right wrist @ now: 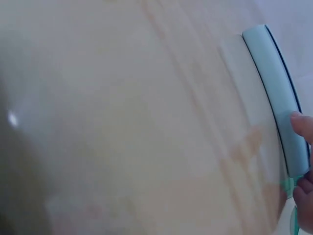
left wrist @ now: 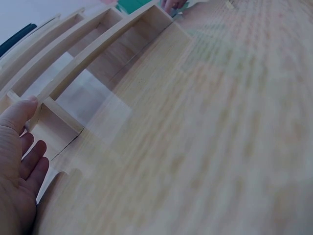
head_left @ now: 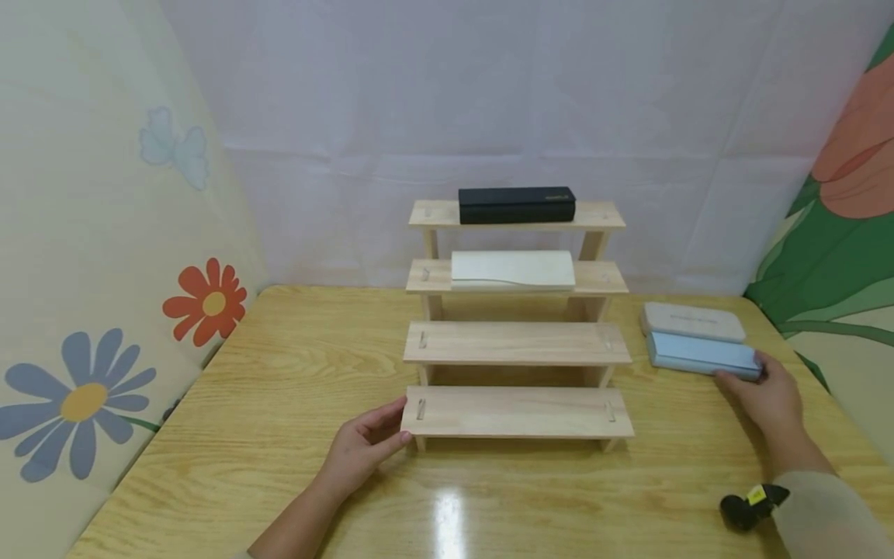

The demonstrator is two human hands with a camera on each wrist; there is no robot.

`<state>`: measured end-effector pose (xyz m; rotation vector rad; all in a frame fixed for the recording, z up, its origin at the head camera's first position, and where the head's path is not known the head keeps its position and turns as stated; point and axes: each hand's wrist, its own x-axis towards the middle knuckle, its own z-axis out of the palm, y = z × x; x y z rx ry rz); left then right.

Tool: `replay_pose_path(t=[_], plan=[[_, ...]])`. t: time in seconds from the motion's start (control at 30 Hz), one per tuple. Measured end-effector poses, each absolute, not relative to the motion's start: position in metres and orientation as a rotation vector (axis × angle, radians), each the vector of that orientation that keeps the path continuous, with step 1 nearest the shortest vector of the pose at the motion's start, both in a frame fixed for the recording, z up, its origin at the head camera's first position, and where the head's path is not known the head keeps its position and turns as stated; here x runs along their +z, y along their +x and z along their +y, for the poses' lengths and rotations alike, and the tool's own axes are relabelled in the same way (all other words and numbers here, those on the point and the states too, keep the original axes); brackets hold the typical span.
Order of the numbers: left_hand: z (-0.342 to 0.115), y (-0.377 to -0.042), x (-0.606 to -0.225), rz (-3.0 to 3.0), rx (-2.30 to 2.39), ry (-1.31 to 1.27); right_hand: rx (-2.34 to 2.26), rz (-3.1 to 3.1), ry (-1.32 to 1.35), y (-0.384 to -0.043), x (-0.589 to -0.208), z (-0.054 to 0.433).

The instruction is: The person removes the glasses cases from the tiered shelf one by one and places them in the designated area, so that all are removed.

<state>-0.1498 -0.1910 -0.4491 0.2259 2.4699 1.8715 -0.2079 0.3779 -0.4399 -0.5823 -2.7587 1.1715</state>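
Pale blue, the slim case (head_left: 701, 355) is at about three o'clock from the wooden rack (head_left: 517, 343); I can't tell whether it touches the table (head_left: 300, 357). I see the right hand (head_left: 774, 397) pinching its right end, probably because that end is nearest, while the left hand (head_left: 359, 449) grips the bottom shelf (head_left: 517, 411) at eight o'clock, likely to steady it. Dark lines edge the case's smooth, rounded side.
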Motion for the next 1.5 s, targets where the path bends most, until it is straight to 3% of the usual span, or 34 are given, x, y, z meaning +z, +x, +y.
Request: replay_pose_path(t=[0.47,1.5], plan=[[-0.192,-0.151,-0.452,2.450,1.897,0.264,1.209,-2.703,-0.597,-0.210,-0.420,0.366],[-0.192,-0.152,-0.452,2.460,1.882,0.248,1.343,-2.621,-0.338,-0.225,-0.384,0.341]])
